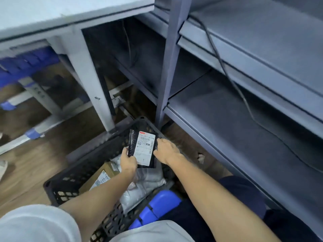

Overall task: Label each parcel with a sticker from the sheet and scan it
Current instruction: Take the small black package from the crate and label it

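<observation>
**Black parcel held over the crate**

Just below the middle of the frame, both hands hold a flat black plastic parcel [153, 137] bearing a white printed shipping label [144, 148] (barcode at the top, a "1" near the bottom). The left hand [129, 162] grips the parcel's lower left edge, fingers curled round it. The right hand [166, 151] grasps the right edge, with the fingertips tucked behind the parcel, so their exact lie is hard to make out.

The parcel hangs above a black perforated plastic crate [70, 182] standing on the brown wooden floor [35, 165] in the lower centre. Inside the crate lie a brown cardboard box [103, 175] with its own label and a grey plastic mailer bag [139, 189].

A blue plastic stool [157, 206] sits beside the crate at the bottom. Grey metal shelving [244, 110] fills the right side, a black cable [227, 72] trailing over it. A pale grey table [52, 16] occupies the upper left.
</observation>
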Available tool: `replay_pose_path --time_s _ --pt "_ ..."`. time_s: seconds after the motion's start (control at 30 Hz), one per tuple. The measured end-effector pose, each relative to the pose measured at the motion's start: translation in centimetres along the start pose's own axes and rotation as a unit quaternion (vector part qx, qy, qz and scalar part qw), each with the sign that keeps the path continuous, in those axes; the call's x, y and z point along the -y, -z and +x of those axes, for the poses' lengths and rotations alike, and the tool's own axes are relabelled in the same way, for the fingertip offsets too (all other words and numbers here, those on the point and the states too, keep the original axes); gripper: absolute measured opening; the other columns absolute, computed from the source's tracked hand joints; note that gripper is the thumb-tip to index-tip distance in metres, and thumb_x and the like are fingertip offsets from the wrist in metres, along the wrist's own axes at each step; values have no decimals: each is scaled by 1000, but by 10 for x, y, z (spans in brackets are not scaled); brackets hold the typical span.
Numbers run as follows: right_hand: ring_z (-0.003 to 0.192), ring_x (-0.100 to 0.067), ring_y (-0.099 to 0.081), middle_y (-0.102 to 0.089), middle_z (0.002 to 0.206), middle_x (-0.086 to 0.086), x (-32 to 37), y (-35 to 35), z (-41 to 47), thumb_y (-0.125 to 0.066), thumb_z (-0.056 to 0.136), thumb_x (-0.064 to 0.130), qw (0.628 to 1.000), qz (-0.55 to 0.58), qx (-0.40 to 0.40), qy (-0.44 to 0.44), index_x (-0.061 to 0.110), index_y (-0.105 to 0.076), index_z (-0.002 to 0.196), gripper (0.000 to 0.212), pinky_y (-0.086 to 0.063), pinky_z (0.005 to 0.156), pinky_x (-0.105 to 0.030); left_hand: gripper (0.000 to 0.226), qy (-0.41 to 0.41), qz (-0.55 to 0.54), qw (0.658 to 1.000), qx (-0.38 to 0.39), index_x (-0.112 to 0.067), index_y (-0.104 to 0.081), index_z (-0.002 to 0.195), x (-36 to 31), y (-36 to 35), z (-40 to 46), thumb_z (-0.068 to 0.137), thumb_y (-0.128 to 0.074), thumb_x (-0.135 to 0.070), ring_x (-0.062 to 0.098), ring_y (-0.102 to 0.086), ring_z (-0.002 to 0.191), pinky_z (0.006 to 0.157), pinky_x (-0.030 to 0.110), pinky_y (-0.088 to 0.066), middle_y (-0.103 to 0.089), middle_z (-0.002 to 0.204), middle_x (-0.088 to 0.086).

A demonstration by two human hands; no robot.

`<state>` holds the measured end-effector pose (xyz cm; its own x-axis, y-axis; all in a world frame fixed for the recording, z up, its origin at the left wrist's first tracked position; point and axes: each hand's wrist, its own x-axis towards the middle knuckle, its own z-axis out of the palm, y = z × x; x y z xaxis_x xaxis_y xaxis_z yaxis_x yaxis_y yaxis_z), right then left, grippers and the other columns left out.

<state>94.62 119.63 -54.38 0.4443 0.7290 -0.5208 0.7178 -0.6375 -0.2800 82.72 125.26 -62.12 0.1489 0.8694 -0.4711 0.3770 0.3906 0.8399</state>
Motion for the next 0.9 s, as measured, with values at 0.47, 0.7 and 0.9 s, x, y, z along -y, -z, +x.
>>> replay_pose_path --time_s 0.47,0.7,0.9 --pt "125 -32 -44 -49 134 -16 43 174 -82 -44 95 18 968 -18 -231 91 1 -45 128 37 -35 103 -39 54 -290 -83 952 -49 -15 -55 111 -173 47 -44 76 -37 22 19 -54 93 75 20 -45 -61 102 5" --pt "122 -32 -47 -50 134 -15 37 269 -131 -44 94 16 928 -23 -356 105 3 -50 125 34 -39 95 -36 55 -382 -164 909 -40 -16 -52 103 -277 57 -76 72 -33 25 16 -56 94 83 21 -47 -62 105 7" --pt "122 -29 -46 -51 134 -14 -9 316 -167 -40 96 14 907 -107 -405 31 1 -47 125 34 -34 100 -34 51 -446 -188 874 46 -18 -52 103 -346 23 -121 76 -37 23 8 -61 91 74 20 -50 -65 100 -1"
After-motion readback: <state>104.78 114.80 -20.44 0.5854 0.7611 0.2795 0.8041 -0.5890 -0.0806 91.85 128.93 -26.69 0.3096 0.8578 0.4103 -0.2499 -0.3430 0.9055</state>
